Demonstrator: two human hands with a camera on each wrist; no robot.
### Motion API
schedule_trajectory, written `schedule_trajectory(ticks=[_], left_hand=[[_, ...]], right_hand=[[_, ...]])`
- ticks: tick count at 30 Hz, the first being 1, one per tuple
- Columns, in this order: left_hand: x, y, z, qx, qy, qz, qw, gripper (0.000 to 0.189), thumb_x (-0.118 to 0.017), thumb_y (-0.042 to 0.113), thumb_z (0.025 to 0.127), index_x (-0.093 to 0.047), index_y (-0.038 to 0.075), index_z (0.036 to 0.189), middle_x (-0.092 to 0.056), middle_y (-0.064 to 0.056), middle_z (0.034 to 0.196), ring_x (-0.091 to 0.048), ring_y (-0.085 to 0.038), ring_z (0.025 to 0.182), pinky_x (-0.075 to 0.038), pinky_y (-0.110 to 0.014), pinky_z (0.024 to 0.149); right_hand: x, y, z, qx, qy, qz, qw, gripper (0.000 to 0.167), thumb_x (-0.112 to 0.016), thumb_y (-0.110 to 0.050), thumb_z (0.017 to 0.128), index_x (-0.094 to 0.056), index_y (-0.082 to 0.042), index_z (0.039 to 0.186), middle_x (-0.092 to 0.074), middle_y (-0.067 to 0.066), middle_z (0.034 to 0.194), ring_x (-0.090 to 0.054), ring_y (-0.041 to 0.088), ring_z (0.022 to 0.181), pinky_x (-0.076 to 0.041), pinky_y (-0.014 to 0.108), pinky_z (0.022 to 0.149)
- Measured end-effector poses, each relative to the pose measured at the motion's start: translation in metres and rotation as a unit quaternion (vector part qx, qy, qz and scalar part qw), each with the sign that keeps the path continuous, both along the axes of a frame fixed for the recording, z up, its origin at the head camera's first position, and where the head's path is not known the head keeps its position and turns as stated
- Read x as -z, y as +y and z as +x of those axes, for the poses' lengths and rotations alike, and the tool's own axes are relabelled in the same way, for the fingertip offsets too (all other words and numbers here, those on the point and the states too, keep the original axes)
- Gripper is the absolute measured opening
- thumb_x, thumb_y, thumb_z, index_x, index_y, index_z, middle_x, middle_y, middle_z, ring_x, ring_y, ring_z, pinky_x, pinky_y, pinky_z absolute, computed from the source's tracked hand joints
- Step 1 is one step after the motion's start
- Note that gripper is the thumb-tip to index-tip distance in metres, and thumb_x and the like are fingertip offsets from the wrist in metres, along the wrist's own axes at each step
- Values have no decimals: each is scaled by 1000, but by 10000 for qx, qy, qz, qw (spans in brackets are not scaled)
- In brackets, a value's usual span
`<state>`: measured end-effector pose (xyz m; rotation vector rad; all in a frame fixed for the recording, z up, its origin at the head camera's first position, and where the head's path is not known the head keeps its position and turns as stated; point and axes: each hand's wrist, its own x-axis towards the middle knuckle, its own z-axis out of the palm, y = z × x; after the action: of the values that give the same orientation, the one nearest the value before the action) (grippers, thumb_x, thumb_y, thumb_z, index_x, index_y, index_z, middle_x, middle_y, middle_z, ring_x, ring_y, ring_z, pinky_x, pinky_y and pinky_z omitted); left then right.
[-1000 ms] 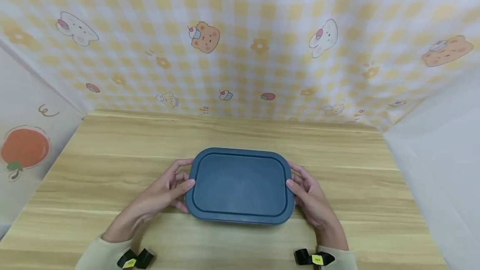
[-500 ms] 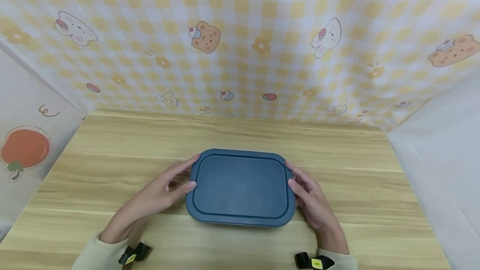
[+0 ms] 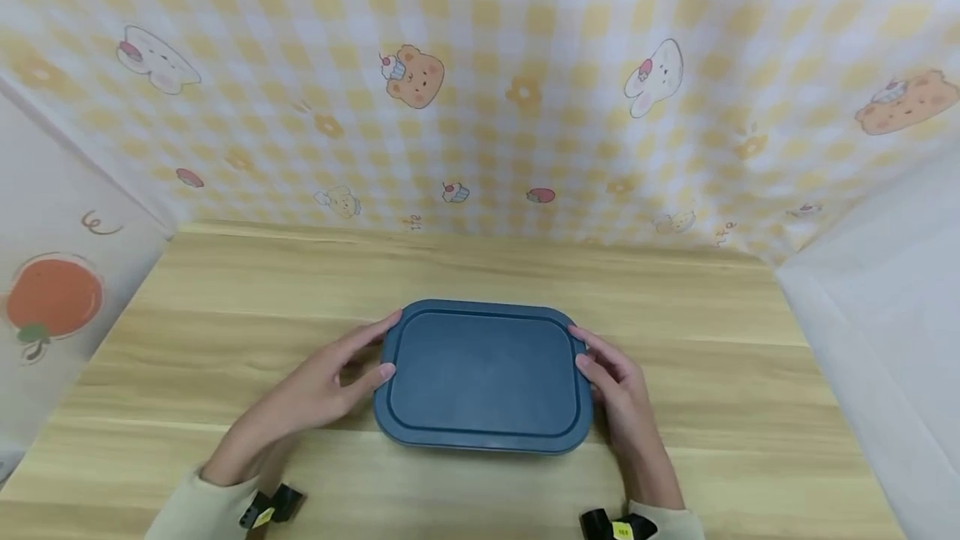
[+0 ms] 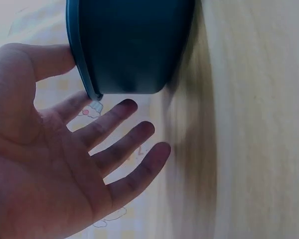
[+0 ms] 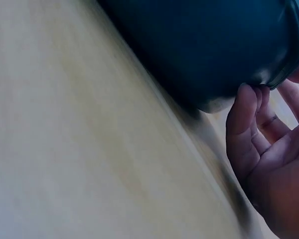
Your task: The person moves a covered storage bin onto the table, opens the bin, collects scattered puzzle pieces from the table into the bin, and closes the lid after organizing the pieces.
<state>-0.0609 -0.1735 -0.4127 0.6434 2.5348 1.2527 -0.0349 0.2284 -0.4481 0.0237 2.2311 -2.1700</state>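
A dark blue rectangular food container (image 3: 483, 373) with rounded corners and a lid of the same colour sits on the wooden table, between both hands. My left hand (image 3: 315, 390) touches the left end of the lid, thumb on the rim and index finger at the far corner. In the left wrist view, the other fingers (image 4: 134, 177) of that hand stretch out past the container's wall. At the opposite end my right hand (image 3: 622, 398) grips the lid's edge, thumb on top. Its curled fingertips (image 5: 245, 97) reach under the rim in the right wrist view.
The light wooden table (image 3: 225, 290) extends around the container. A yellow checked cloth (image 3: 480, 107) with cartoon prints hangs along its back edge. White panels stand at either side, the left one (image 3: 45, 190) printed with an orange fruit.
My left index finger has slid to the container's far left corner, and the other left fingers have dropped out of sight beneath the hand. The container has shifted very slightly right.
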Motion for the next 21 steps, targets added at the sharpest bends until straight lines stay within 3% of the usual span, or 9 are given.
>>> schedule_trajectory(ticks=[3, 7, 10, 16, 21], left_hand=[[1, 3, 2, -69, -4, -92, 9999, 67, -62, 35, 109, -31, 31, 168, -41, -10, 169, -57, -39, 143, -59, -52, 104], [2, 5, 7, -124, -90, -131, 9998, 67, -58, 36, 110, -25, 32, 169, -39, -15, 169, -57, -41, 142, -56, -57, 107], [2, 4, 10, -154, 84, -154, 9997, 68, -59, 33, 110, -25, 30, 169, -42, -15, 167, -59, -38, 139, -57, -57, 106], [-5, 1, 6, -434, 507, -3, 9978, 57, -53, 24, 113, -34, 17, 166, -44, -16, 165, -56, -43, 139, -54, -64, 107], [-18, 1, 1, -885, 705, -447, 9926, 48, -43, 33, 116, -46, 17, 160, -45, -14, 164, -44, -43, 151, -39, -73, 117]], right_hand=[[1, 0, 0, 181, 296, 558, 9978, 36, -60, -8, 106, -66, -2, 141, -55, -6, 82, -48, 9, 63, -43, 23, 49], [5, 2, 0, -94, 766, 1142, 9905, 37, -57, -4, 107, -64, -3, 143, -52, -7, 82, -48, 12, 66, -42, 28, 55], [3, 6, 0, -315, 882, 1290, 9872, 39, -56, -5, 108, -62, -5, 147, -58, -9, 92, -54, 10, 76, -46, 24, 63], [-14, 12, -5, -269, 921, 1607, 9823, 45, -54, -8, 109, -55, -7, 154, -63, -2, 107, -59, 8, 84, -54, 21, 71], [-32, 16, -16, -17, 1086, 1946, 9748, 41, -55, -9, 109, -57, -6, 150, -65, 15, 117, -62, 4, 96, -59, 18, 79]])
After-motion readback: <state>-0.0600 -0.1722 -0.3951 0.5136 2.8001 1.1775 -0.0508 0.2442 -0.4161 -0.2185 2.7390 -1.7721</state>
